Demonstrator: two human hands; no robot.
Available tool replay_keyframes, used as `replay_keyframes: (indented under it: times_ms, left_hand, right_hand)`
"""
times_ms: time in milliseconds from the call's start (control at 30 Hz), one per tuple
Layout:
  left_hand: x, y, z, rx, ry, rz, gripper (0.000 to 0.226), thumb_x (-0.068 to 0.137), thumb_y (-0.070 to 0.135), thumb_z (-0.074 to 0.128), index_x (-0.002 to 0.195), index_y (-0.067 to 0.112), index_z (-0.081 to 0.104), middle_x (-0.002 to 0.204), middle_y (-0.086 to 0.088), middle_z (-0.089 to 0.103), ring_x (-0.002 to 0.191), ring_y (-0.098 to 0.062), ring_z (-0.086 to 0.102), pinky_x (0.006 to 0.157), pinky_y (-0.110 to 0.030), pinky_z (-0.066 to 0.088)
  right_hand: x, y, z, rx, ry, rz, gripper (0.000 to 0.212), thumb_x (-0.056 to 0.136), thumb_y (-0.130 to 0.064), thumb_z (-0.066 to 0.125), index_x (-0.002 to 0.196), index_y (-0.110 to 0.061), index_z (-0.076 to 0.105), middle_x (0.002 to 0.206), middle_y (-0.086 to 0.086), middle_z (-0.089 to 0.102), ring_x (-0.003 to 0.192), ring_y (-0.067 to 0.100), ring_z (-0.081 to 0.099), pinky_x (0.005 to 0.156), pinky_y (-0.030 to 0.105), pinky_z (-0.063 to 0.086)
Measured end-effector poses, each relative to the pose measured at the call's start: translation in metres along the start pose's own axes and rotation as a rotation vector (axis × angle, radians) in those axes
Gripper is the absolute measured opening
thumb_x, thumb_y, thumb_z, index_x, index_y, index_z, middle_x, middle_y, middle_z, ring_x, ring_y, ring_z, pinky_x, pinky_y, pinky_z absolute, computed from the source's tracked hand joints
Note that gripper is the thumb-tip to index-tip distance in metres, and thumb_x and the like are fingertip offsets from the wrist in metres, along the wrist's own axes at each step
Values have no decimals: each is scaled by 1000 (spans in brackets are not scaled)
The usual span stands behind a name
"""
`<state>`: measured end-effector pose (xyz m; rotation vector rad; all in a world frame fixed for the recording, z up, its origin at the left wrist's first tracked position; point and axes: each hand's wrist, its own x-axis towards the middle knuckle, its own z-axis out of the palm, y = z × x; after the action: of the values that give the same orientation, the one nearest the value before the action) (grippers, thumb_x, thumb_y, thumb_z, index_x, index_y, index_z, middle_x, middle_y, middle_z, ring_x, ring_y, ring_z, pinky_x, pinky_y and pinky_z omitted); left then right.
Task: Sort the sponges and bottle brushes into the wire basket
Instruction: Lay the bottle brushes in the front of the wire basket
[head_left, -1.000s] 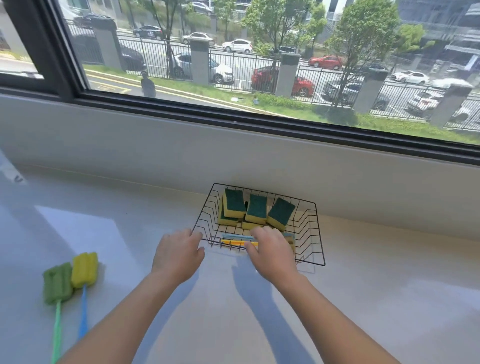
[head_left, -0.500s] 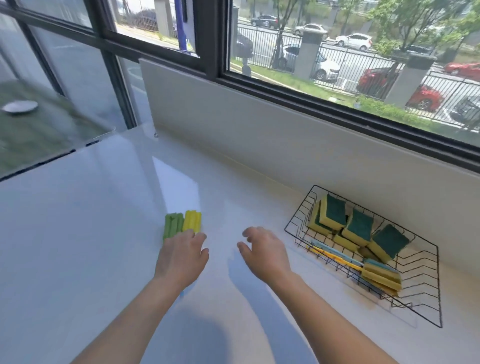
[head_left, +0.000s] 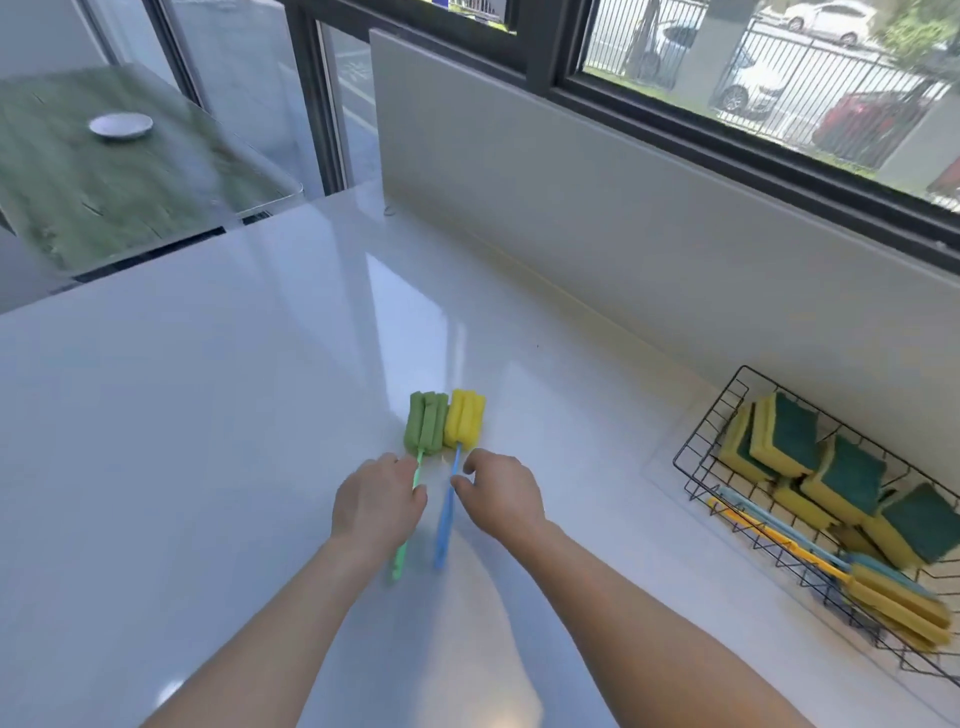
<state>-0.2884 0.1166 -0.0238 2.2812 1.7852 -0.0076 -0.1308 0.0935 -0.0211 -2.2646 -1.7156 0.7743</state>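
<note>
Two bottle brushes lie side by side on the white counter (head_left: 208, 441): a green brush (head_left: 426, 428) with a green handle and a yellow brush (head_left: 464, 426) with a blue handle. My left hand (head_left: 376, 501) curls its fingers over the green handle. My right hand (head_left: 501, 499) is just right of the blue handle, its thumb tip touching it and its fingers loosely bent. The black wire basket (head_left: 693, 457) stands at the right by the wall. It holds several yellow-and-green sponges (head_left: 844, 480) and two more brushes (head_left: 883, 597).
A white backsplash wall (head_left: 597, 197) runs along the counter's far side under the window. Beyond the counter's left edge stands a green table (head_left: 104, 197) with a small grey dish (head_left: 120, 126) on it.
The view has swung left, away from the basket. Both hands left the basket's front edge and came down onto the handles of the two brushes on the counter.
</note>
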Motion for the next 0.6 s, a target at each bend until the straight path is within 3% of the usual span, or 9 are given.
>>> replay_keyframes:
  times_ms: [167,267,433,500,600]
  left_hand:
    - [12,0,19,-94,-49,-75,32,90,45,53,110,21,58,101,-3,62,94,-26,63,67,-33,45]
    - [16,0,29,-103,-55,-94,23,89,36,55,103,17,55,93,-4,60,85,-27,63,59,-32,41]
    - [18,-5,38,-253,-10,-120,14,85,20,55,97,16,57,86,-5,62,81,-30,60,59,-33,42]
    - [20,-8,36,-299,0,-123,19,86,21,57,104,18,60,90,-4,65,85,-29,61,63,-33,44]
    - [21,5,25,-313,13,-40,26,87,23,57,112,25,62,91,0,66,86,-26,62,65,-32,46]
  right_hand:
    - [18,-5,12,82,-8,130,33,89,-47,61,94,-15,65,92,3,70,87,27,64,64,32,44]
    - [26,-3,17,96,-28,171,32,87,-47,63,89,-15,64,88,3,69,82,26,63,61,31,42]
    - [26,-1,19,167,-66,226,16,85,-28,58,83,-13,63,84,6,68,81,30,63,61,30,42]
    - [25,-2,14,220,-72,244,13,83,-22,58,72,-15,57,77,8,66,76,30,65,61,32,47]
    - [9,13,-9,328,15,283,17,80,-18,58,64,-18,53,79,13,73,78,34,71,73,39,59]
